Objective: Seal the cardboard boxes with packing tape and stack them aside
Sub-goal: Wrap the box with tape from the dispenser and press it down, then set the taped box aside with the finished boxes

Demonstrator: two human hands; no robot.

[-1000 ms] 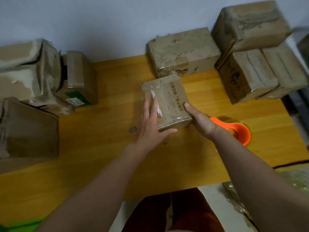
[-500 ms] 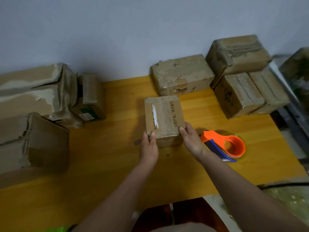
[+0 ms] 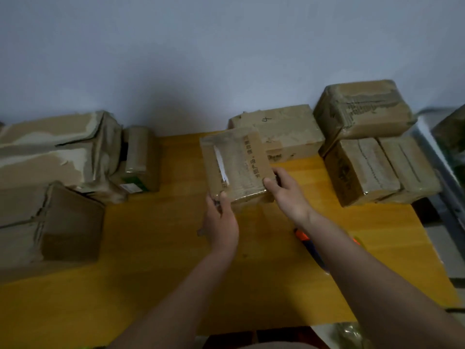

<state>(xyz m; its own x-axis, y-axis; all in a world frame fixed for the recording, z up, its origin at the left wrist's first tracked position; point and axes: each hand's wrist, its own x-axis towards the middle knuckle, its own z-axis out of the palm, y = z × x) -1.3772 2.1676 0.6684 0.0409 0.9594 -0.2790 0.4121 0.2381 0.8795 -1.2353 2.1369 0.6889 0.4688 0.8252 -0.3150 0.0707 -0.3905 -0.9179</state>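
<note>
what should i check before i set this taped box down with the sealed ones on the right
1. Hold on the small taped box: left hand grips its near left corner, right hand its near right corner. Ok.
2. Box clear of the wooden table: it appears lifted and tilted. Ok.
3. Top seam taped: glossy tape shows across the top. Ok; the underside cannot be told.
4. Landing spot: the box marked 4 directly behind has a flat, bare top. Ok.
5. Right-hand stack: its top box sits tilted, a shakier base. Not ok.
6. Orange tape dispenser: mostly hidden under the right forearm. Cannot tell.
</note>
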